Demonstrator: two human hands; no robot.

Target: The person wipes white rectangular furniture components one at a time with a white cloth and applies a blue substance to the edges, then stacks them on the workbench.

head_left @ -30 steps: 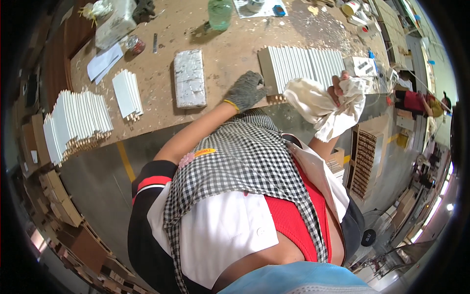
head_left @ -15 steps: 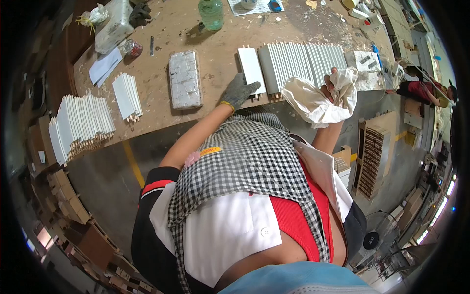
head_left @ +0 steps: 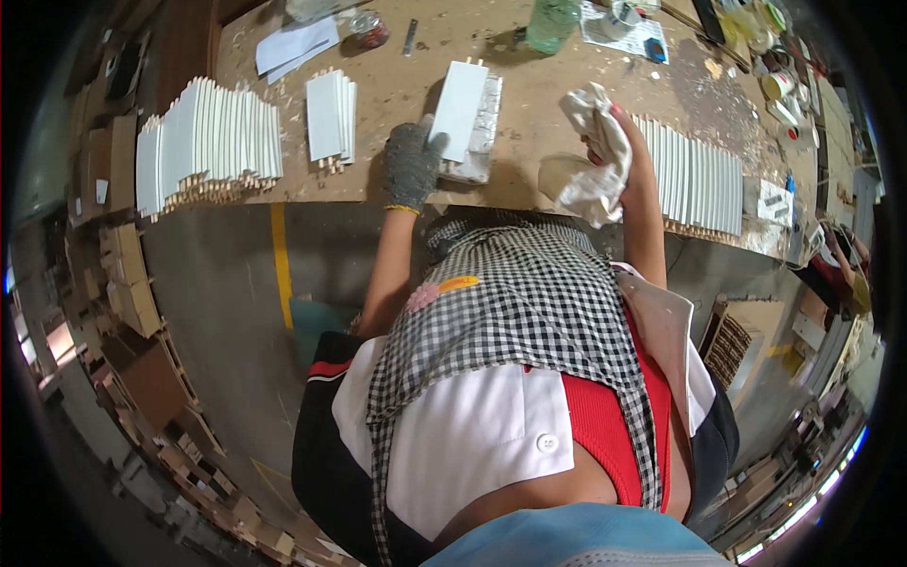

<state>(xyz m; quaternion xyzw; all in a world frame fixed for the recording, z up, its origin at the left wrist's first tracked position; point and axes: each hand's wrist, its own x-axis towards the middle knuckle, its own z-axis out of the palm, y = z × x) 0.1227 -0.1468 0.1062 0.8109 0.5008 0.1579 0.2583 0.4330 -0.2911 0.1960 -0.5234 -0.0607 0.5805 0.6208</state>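
Note:
My left hand point(head_left: 412, 163), in a grey knitted glove, grips the lower left edge of a flat white panel point(head_left: 460, 109) with wooden pegs at its ends. The panel lies over or just above a white wrapped block point(head_left: 486, 142), hiding much of it. To the right, my bare right hand point(head_left: 631, 142) clutches a crumpled white cloth point(head_left: 597, 170) above the table. Beyond that hand stands a row of similar white pegged panels point(head_left: 694, 180). More panels point(head_left: 213, 132) form a row at the far left, and a smaller group point(head_left: 326, 115) sits between it and my glove.
The worn brown table point(head_left: 524, 180) carries a green bottle point(head_left: 552, 26), a jar point(head_left: 368, 30), paper sheets point(head_left: 295, 45) and a dark strip point(head_left: 410, 38) toward its far side. A small white block point(head_left: 767, 200) stands at the right end. Another person point(head_left: 839, 269) is at the far right.
My left hand has carried a white panel from the right-hand row leftward onto or over the wrapped block. The cloth remains in my right hand. The whole view has shifted.

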